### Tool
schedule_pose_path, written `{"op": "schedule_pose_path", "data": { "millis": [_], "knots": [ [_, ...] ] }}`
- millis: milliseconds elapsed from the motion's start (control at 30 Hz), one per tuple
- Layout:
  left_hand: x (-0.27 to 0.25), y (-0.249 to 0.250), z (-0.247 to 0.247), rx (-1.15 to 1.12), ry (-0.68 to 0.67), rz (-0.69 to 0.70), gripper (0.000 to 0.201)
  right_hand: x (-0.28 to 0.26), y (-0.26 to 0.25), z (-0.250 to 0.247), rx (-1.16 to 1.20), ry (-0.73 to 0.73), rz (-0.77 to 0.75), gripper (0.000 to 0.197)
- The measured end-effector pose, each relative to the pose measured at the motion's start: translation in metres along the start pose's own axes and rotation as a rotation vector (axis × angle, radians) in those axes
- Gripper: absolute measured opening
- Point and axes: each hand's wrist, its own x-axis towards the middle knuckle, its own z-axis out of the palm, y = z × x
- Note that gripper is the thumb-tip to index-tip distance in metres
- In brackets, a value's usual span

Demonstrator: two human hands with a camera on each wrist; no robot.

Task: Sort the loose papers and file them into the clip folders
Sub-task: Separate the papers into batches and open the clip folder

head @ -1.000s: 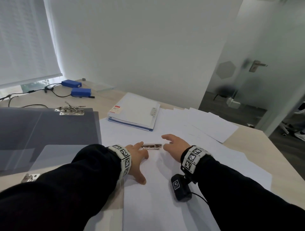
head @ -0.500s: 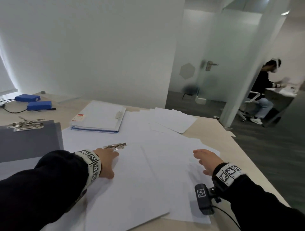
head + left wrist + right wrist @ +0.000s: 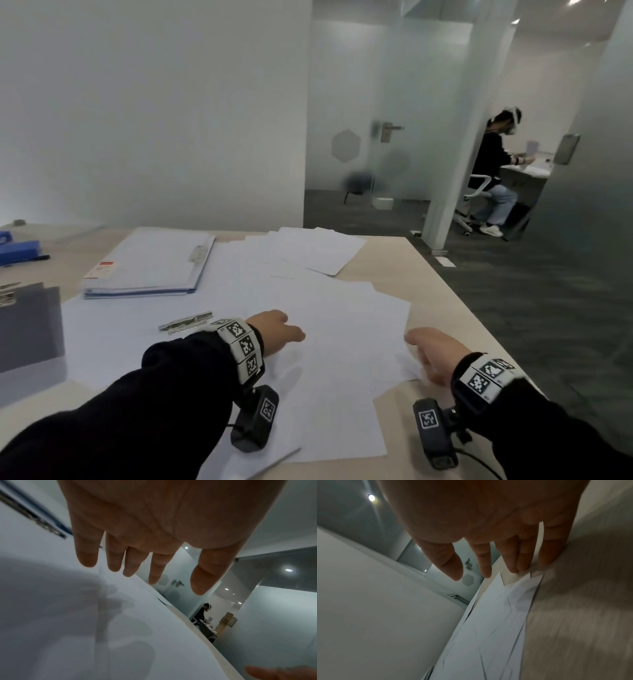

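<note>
Loose white papers lie fanned out over the middle of the desk. My left hand hovers flat above them, fingers straight and spread, holding nothing. My right hand is at the right edge of the sheets, fingertips touching the paper corners near the bare wood. A metal clip bar lies on the papers just left of my left wrist. A white clip folder lies shut at the back left. A grey clip folder sits at the far left.
Blue boxes with a cable sit at the far left edge. The desk's right edge drops to grey carpet. More sheets lie near the back edge. Another person sits at a distant desk behind glass partitions.
Both hands left the clip bar. The right hand swung out to the papers' right edge and the left hand moved right over the sheets. My view turned right.
</note>
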Motion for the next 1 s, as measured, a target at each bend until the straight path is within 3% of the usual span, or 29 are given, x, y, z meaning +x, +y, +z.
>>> {"op": "schedule_pose_path", "data": {
  "millis": [67, 167, 200, 300, 367, 533, 600, 767, 900, 1000],
  "knots": [
    [0.01, 0.004, 0.008, -0.019, -0.032, -0.064, 0.075, 0.003, 0.001, 0.002, -0.057, -0.016, -0.026, 0.038],
    [0.019, 0.004, 0.021, 0.075, -0.058, -0.107, 0.107, 0.006, -0.002, 0.006, -0.21, -0.04, -0.117, 0.035],
    [0.018, 0.004, 0.023, 0.129, -0.067, -0.109, 0.107, 0.007, -0.002, 0.008, -0.253, -0.055, -0.136, 0.035],
    [0.015, -0.001, 0.028, 0.263, -0.064, -0.064, 0.085, 0.01, -0.003, 0.012, -0.333, -0.083, -0.149, 0.04],
    [0.012, -0.007, 0.025, 0.319, -0.069, -0.034, 0.082, 0.012, -0.003, 0.012, -0.338, -0.083, -0.151, 0.043],
    [-0.005, -0.024, 0.005, 0.223, -0.051, -0.017, 0.067, 0.019, -0.014, 0.022, -0.27, 0.066, -0.202, 0.033],
    [-0.012, -0.037, -0.009, 0.157, 0.001, -0.021, 0.06, 0.009, -0.027, 0.04, -0.228, -0.018, -0.225, 0.022],
    [-0.024, -0.087, -0.042, 0.106, 0.123, -0.135, 0.058, -0.028, -0.059, 0.098, -0.062, -0.358, -0.152, 0.02],
    [-0.035, -0.136, -0.063, 0.162, 0.199, -0.261, 0.048, -0.039, -0.077, 0.141, -0.079, -0.434, -0.172, 0.024],
    [-0.042, -0.182, -0.08, 0.2, 0.177, -0.373, 0.044, -0.044, -0.083, 0.164, -0.144, -0.444, -0.198, 0.025]
  ]
}}
